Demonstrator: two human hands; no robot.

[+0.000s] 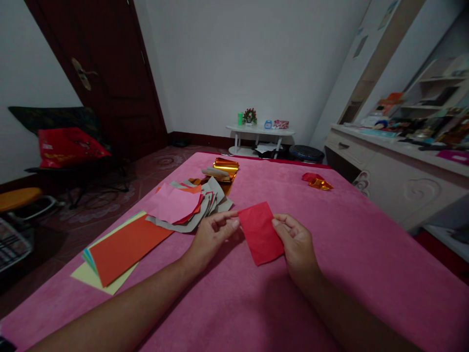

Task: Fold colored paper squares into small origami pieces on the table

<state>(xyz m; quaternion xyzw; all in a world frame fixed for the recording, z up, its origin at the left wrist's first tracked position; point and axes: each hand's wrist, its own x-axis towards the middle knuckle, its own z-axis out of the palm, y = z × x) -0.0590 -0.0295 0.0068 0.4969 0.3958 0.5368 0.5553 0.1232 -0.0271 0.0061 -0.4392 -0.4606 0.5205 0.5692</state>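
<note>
A folded red paper (260, 232) lies on the pink tablecloth (366, 254) between my hands. My left hand (211, 234) pinches its left edge with curled fingers. My right hand (296, 244) grips its right edge, fingers closed over the paper. Both forearms reach in from the bottom of the view.
A heap of pink, red and grey paper sheets (183, 205) lies left of my hands. A stack of orange and yellow sheets (117, 249) sits nearer the left edge. Gold foil paper (225, 168) and a crumpled red-gold piece (317, 181) lie farther back. A white dresser (395, 171) stands right.
</note>
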